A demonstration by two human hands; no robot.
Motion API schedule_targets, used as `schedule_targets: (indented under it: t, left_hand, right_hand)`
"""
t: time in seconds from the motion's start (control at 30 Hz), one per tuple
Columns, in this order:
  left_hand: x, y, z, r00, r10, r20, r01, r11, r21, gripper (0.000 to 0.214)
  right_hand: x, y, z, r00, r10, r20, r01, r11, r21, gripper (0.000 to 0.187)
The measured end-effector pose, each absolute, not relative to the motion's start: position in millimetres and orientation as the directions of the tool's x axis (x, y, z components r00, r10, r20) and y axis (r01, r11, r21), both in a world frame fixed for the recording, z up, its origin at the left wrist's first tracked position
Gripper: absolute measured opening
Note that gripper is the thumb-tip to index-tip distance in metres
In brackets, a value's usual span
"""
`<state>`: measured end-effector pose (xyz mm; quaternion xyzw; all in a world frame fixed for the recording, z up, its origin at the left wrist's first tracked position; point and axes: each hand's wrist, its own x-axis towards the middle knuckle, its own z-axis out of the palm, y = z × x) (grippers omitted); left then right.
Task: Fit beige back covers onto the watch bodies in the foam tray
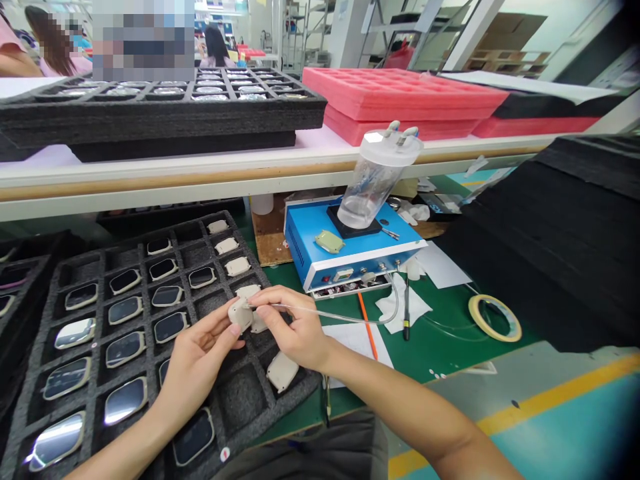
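Note:
My left hand (207,350) pinches a small beige watch case (241,316) between thumb and fingers, above a dark grey foam tray (241,400). Closed at the case's edge, my right hand (297,330) grips the end of a thin clear tube (340,318); its fingers hide the tip. From there the tube runs right and loops up to the blue control box (303,230). Beige cases, including a lower one (283,371), lie in the tray's right column. Several dark-glass watch faces (125,349) fill compartments to the left.
On the blue box stand a tilted clear cylinder (373,183) and a greenish case (329,241). A tape roll (495,318), black pen (407,310), orange stick (369,327) and white tissue (400,303) lie right. Black foam trays (165,123) and pink trays (400,97) occupy the shelf.

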<state>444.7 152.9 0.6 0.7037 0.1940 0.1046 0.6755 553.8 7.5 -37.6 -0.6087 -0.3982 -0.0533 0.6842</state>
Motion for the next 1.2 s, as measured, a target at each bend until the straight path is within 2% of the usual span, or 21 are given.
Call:
schedule_targets:
  t: [0.17, 0.27, 0.37, 0.47, 0.53, 0.6, 0.7, 0.8, 0.97, 1.1, 1.13, 1.2]
  left_hand:
    - [446.9, 152.2, -5.6, 0.899, 0.427, -0.101, 0.146, -0.074, 0.986, 0.065]
    - [441.8, 155.2, 3.7, 0.914, 0.405, 0.000, 0.109, -0.246, 0.963, 0.054]
    - [423.4, 156.3, 21.3, 0.977, 0.204, 0.069, 0.065, -0.582, 0.810, 0.030]
    - [394.6, 143.2, 33.4, 0.996, -0.041, -0.083, 0.018, -0.793, 0.610, 0.027]
    - [377.4, 129.5, 33.2, 0.982, -0.086, -0.167, 0.003, -0.881, 0.473, 0.030]
    - [369.5, 120.9, 29.5, 0.984, -0.083, -0.158, -0.025, -0.940, 0.339, 0.031]
    - [385.3, 134.1, 26.6, 0.999, -0.040, -0.022, -0.034, -0.973, 0.230, 0.030]
    - [432.2, 178.1, 26.0, 0.979, 0.152, 0.137, 0.127, -0.976, 0.176, 0.030]
    - [500.3, 239.1, 19.4, 0.971, 0.206, 0.122, 0.175, -0.958, 0.227, 0.023]
    - [492.8, 227.7, 15.1, 0.956, 0.234, 0.179, 0.159, -0.922, 0.353, 0.025]
    - [485.6, 218.9, 13.7, 0.952, 0.239, 0.190, 0.143, -0.900, 0.412, 0.029]
    - [471.2, 199.0, 9.5, 0.948, 0.266, 0.173, 0.101, -0.769, 0.631, 0.033]
  right_hand:
    - [552.2, 3.9, -37.6, 0.671, 0.403, 0.622, 0.571, 0.255, -0.781, 0.014]
    - [549.6, -0.3, -40.1, 0.755, 0.372, 0.540, 0.471, 0.265, -0.841, 0.015]
    - [548.4, 0.6, -45.2, 0.850, 0.362, 0.383, 0.278, 0.309, -0.909, 0.018]
    - [546.9, 3.0, -47.2, 0.866, 0.372, 0.333, 0.211, 0.332, -0.919, 0.023]
    - [545.5, 2.4, -46.7, 0.864, 0.368, 0.342, 0.217, 0.341, -0.915, 0.023]
    - [544.4, 0.8, -46.2, 0.858, 0.368, 0.359, 0.239, 0.332, -0.912, 0.021]
    - [543.3, -0.6, -46.3, 0.856, 0.358, 0.374, 0.265, 0.319, -0.910, 0.019]
    - [542.8, 0.8, -47.3, 0.868, 0.325, 0.375, 0.264, 0.336, -0.904, 0.020]
    - [542.5, 3.3, -47.8, 0.872, 0.313, 0.377, 0.280, 0.312, -0.908, 0.022]
    - [540.9, 1.8, -45.5, 0.863, 0.290, 0.414, 0.331, 0.293, -0.897, 0.021]
    - [540.3, 1.1, -44.7, 0.858, 0.289, 0.424, 0.343, 0.292, -0.893, 0.020]
    - [539.2, -0.1, -43.5, 0.843, 0.299, 0.447, 0.367, 0.288, -0.885, 0.017]
